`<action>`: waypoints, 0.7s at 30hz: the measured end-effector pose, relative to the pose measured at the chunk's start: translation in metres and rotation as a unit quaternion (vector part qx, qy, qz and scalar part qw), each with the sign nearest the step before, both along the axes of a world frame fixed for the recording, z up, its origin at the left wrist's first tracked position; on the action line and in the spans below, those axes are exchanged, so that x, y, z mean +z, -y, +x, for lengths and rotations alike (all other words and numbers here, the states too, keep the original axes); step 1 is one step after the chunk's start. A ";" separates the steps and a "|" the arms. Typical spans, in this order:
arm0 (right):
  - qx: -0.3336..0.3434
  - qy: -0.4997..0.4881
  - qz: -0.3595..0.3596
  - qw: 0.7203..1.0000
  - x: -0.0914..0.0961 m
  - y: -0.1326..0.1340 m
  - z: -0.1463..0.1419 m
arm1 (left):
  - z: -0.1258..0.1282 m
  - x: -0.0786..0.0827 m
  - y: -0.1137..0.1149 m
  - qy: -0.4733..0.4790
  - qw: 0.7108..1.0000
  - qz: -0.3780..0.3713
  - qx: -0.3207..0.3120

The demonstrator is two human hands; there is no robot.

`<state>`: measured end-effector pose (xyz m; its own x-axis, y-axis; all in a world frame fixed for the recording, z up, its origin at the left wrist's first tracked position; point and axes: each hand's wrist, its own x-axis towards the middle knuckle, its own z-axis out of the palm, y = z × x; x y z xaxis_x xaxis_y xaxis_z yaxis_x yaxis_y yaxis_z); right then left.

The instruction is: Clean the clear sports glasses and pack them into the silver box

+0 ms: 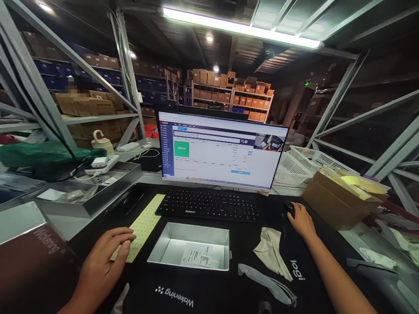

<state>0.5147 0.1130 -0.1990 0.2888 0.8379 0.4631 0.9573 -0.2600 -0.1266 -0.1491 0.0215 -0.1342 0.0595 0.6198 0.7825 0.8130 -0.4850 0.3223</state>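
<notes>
My left hand rests with fingers stretched out at the near end of a yellow sticker sheet and holds nothing. My right hand is curved over a black computer mouse, mostly hidden under the fingers. Between my hands stands an open silvery box tray with a printed label card inside. Behind it lie a black keyboard and a lit monitor. A beige cloth and a clear plastic-wrapped item lie to the tray's right.
A brown box stands at the near left, beside a grey tray of small parts. At right are a cardboard box of papers and white baskets. Metal posts frame the desk. A person is behind boxes at far left.
</notes>
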 end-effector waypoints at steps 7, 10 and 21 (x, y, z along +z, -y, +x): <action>0.013 -0.015 0.034 0.999 0.000 -0.002 0.001 | 0.001 0.006 0.008 -0.051 0.997 0.052 -0.003; 0.020 -0.021 0.049 0.998 0.002 0.002 0.001 | 0.009 0.021 0.023 -0.096 0.989 0.109 0.000; 0.129 -0.068 0.131 0.981 0.061 0.032 -0.022 | 0.032 0.044 0.102 -0.115 0.992 -0.022 -0.038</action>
<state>0.4927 0.0806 -0.1383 0.1572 0.7484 0.6443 0.9565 0.0470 -0.2879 -0.1169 -0.0810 -0.0902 0.2820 0.6391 0.7156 0.8288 -0.5379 0.1538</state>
